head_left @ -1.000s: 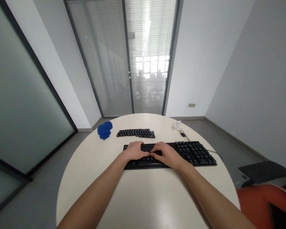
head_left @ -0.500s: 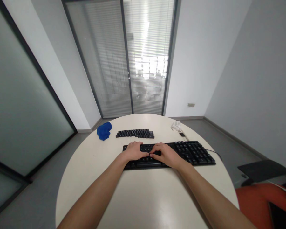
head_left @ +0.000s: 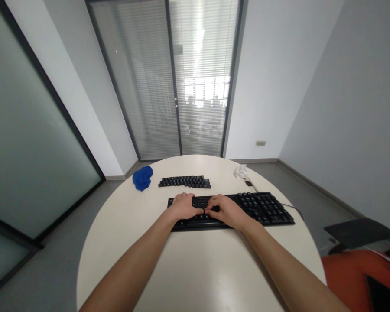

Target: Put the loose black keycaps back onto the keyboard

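Observation:
A black keyboard (head_left: 205, 222) lies across the table in front of me. Its right part still carries keys, while the left part under my hands shows bare switch spots. My left hand (head_left: 183, 207) lies over the keyboard's left part, fingers spread toward the far edge and thumb reaching right. Thumb and index finger of my right hand (head_left: 226, 211) are pinched low over the keyboard's middle, close to the left thumb tip. What sits in that pinch is too small and dark to make out. Behind the keyboard, loose black keycaps (head_left: 185, 181) stand in rows.
A blue cloth-like thing (head_left: 142, 178) lies at the round white table's (head_left: 195, 268) far left. At the far right are a crumpled white item (head_left: 240, 171) and a thin pale stick. The keyboard cable (head_left: 294, 208) runs off right. A red chair (head_left: 347, 277) stands at right.
Almost nothing differs. Both hands stay at the same place on the keyboard, with only a tiny shift of the pinching right fingers.

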